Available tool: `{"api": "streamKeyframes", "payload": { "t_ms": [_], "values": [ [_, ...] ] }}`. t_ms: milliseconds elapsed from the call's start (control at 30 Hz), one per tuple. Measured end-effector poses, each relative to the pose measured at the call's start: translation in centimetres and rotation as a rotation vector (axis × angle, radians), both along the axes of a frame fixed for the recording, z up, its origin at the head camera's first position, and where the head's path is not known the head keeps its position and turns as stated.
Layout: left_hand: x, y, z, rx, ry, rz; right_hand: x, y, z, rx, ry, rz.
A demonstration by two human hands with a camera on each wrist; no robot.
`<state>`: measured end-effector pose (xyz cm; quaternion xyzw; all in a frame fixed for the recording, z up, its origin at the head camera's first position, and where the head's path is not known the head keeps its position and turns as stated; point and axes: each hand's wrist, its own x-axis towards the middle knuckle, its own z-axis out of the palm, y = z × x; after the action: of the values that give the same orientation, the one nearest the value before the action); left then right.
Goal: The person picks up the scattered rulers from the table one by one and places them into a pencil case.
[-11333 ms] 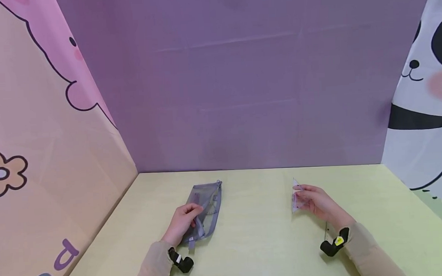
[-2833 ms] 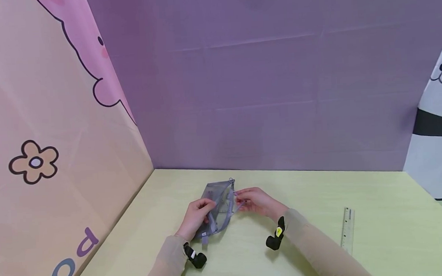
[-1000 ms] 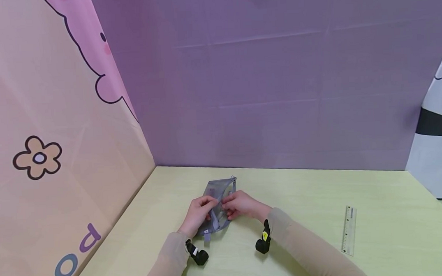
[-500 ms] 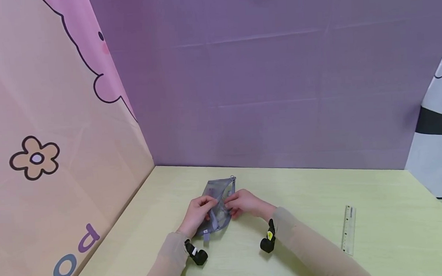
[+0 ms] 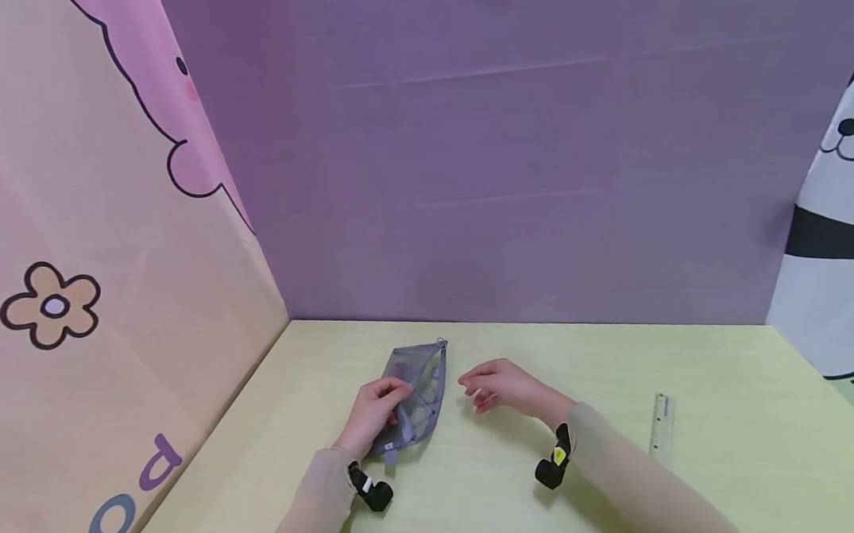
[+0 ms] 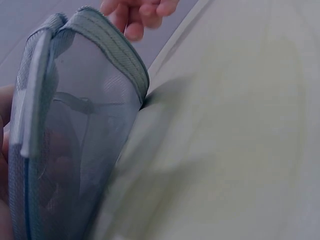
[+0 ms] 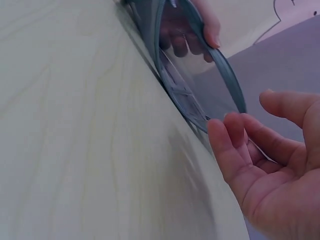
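A grey-purple see-through mesh zip pouch lies on the table with its mouth agape towards the right. My left hand pinches the near-side edge of that mouth and holds it up. In the right wrist view, left fingers grip the zip edge, and something clear and flat lies inside the pouch; thin lines show through the mesh in the head view. My right hand hovers just right of the mouth, apart from it, fingers loosely bent and holding nothing.
A clear ruler lies on the pale wooden table to the right, its near end hidden behind my right sleeve. A purple backdrop rises behind the table, with printed panels on both sides.
My right hand held a clear set square earlier and brought it to the pouch's mouth. It has since drawn back to the right without it. My left hand keeps its grip on the pouch.
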<state>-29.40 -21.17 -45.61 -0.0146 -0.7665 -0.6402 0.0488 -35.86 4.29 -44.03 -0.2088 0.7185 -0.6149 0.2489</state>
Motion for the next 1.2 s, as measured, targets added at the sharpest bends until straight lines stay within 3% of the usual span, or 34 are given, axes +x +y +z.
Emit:
{"api": "streamKeyframes", "payload": {
  "t_ms": [233,500,833,1200],
  "values": [
    [0.8,-0.3,0.9,-0.022,-0.023,-0.022,0.5,3.5,0.3,0.002,0.028,-0.033],
    [0.3,-0.4,-0.2,-0.006,-0.013,0.008,0.9,8.3,1.0,-0.036,0.033,-0.096],
    [-0.2,-0.2,-0.5,-0.014,-0.008,0.001,1.6,14.0,1.7,-0.029,0.085,-0.142],
    [0.0,0.0,-0.5,0.001,-0.012,0.002,2.9,19.2,2.6,-0.076,0.099,-0.193]
  ]
}}
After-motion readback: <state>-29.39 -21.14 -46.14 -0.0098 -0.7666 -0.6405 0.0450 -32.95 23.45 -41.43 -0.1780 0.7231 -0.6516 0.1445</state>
